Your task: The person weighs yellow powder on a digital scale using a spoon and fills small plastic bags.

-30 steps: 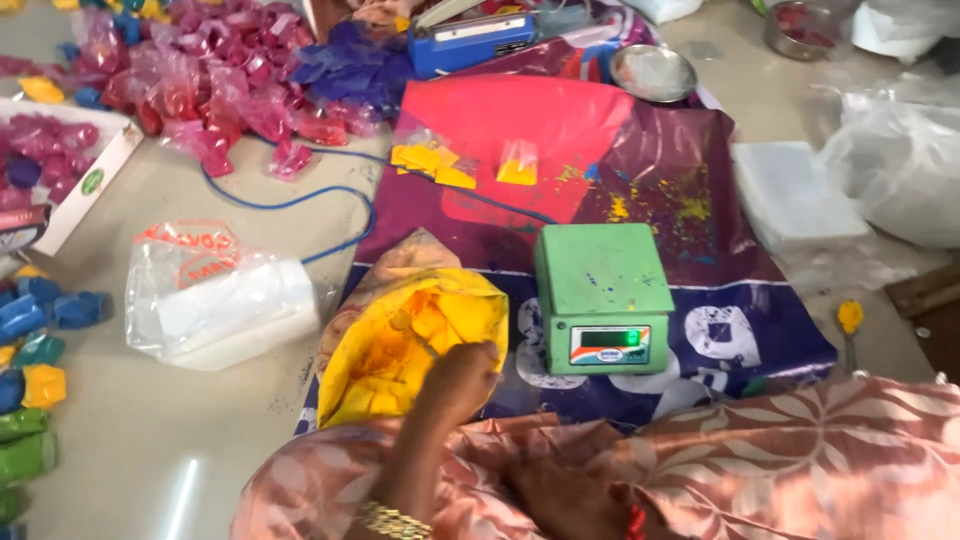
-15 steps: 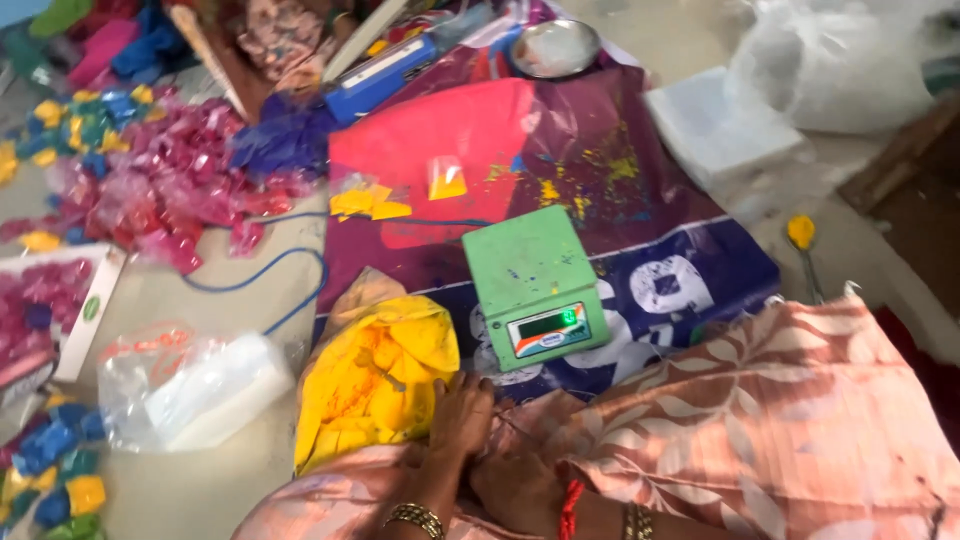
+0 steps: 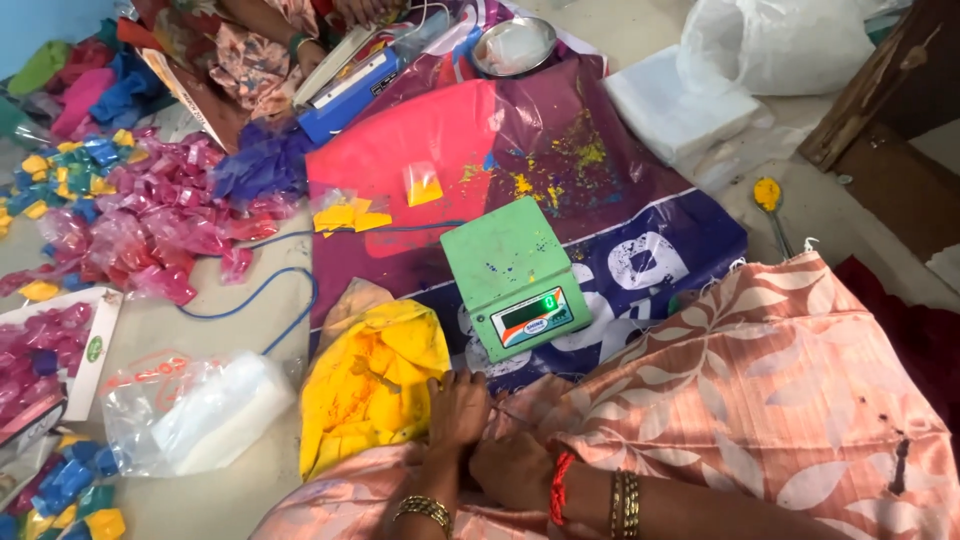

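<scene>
I see my left hand [image 3: 458,408] resting at the edge of the yellow bag [image 3: 372,385], fingers curled down against it, and my right hand [image 3: 510,465] just beside it, touching the left — its fingers are bent inward, but I cannot tell whether either hand is actually pinching anything; a thin strand seems to run between them. The bag lies open on the mat [image 3: 640,225], full of yellow powder, low in my view beside my lap. Just beyond my hands sits the green scale [image 3: 512,275], its display lit, a blue cord [image 3: 262,295] looping off to the left across the floor [image 3: 250,330]. A small packet [image 3: 421,183] of yellow powder lies on the red part of the mat, with a few more yellow packets near it. To the left there is a heap of pink packets [image 3: 150,225], and nearer me a clear bag [image 3: 195,410] holding something white. A steel bowl [image 3: 513,45] sits at the far edge — a yellow-tipped spoon [image 3: 770,200] lies off to the right.
</scene>
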